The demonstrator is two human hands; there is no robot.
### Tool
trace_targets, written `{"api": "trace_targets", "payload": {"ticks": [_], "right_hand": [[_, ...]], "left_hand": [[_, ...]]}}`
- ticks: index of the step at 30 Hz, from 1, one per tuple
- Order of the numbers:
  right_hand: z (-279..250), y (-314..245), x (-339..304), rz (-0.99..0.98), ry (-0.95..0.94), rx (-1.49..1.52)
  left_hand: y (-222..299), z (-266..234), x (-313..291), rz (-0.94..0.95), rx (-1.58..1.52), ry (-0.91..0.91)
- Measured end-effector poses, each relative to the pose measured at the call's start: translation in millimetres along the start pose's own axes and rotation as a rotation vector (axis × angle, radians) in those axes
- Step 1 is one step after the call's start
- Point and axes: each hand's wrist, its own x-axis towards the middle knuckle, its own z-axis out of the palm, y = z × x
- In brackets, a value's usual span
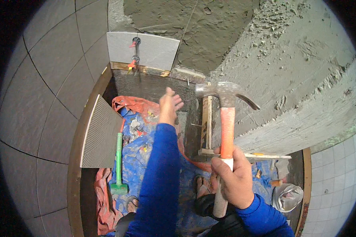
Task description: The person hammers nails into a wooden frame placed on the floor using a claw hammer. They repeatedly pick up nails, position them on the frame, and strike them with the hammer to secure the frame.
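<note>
My right hand (238,178) is wrapped round the pale lower handle of a claw hammer (227,128). The hammer stands upright, its orange grip above my fist and its metal head at the top, claw pointing right. My left hand (170,106) reaches forward with fingers stretched out and nothing in it. Beyond it, a light grey tile (156,49) is set on the wall, with red-handled taps (133,43) coming through it. A wooden batten (150,70) runs under the tile. A thin string crosses the wet mortar (186,19) beside it.
A ridged-back tile (101,136) leans at the left near a green mallet (119,166). Blue sheeting (146,138) and red sheeting (106,209) cover the floor. Rough mortar slopes along the right wall (273,79). A plastic bag (288,196) lies at the lower right.
</note>
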Motion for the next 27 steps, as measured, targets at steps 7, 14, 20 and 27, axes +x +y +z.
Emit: {"api": "trace_targets", "payload": {"ticks": [7, 14, 20, 27], "right_hand": [[-2.5, 4.6, 6.9, -0.009, -0.009, 0.049], [-3.2, 3.3, 17.5, -0.015, -0.004, 0.020], [3.3, 6.8, 26.0, -0.048, 0.039, 0.038], [14.0, 17.2, 30.3, -0.021, 0.038, 0.018]], "left_hand": [[39.7, 4.2, 29.4, -0.188, -0.411, -0.211], [36.5, -0.3, 70.6, -0.249, -0.660, -0.251], [45.1, -4.5, 66.0, -0.306, -0.611, -0.235], [55.4, -7.0, 44.8, -0.299, -0.496, -0.181]]}}
